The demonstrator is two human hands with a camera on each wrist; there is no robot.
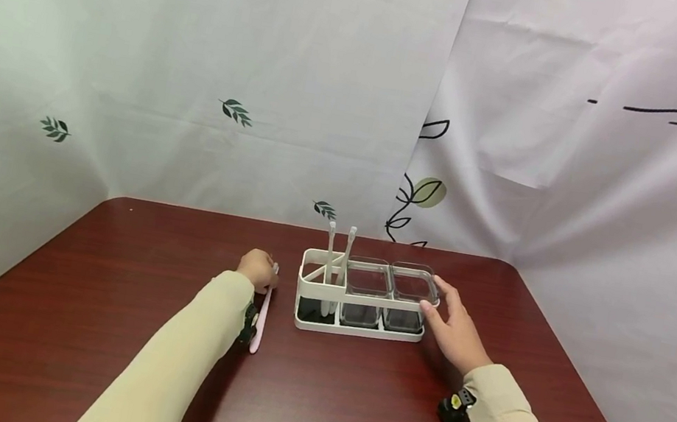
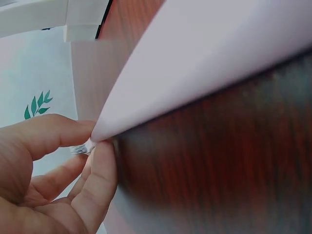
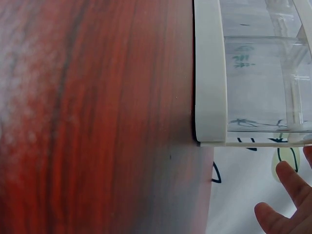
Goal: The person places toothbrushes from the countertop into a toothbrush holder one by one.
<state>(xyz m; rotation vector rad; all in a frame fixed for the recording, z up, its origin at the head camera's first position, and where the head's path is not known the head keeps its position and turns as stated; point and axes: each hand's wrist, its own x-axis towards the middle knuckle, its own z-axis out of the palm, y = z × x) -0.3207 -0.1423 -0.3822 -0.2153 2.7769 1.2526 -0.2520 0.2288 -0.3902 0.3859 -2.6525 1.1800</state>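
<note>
My left hand (image 1: 258,271) pinches a pink toothbrush (image 1: 261,325) close to its bristle head, between thumb and fingers. Bristles poke out past the fingertips in the left wrist view, where the pale handle (image 2: 195,63) looms large. To the right stands a white toothbrush holder (image 1: 314,326) with two light toothbrushes (image 1: 329,254) upright in its left section and two clear cups (image 1: 366,286) beside them. My right hand (image 1: 456,331) is at the holder's right end, thumb by the front rim and fingers by the nearest cup, loosely spread.
The holder stands on a dark red wood-grain table (image 1: 313,401). White cloth (image 1: 308,71) printed with leaves hangs behind the table and along both sides. A small black camera is strapped to each wrist.
</note>
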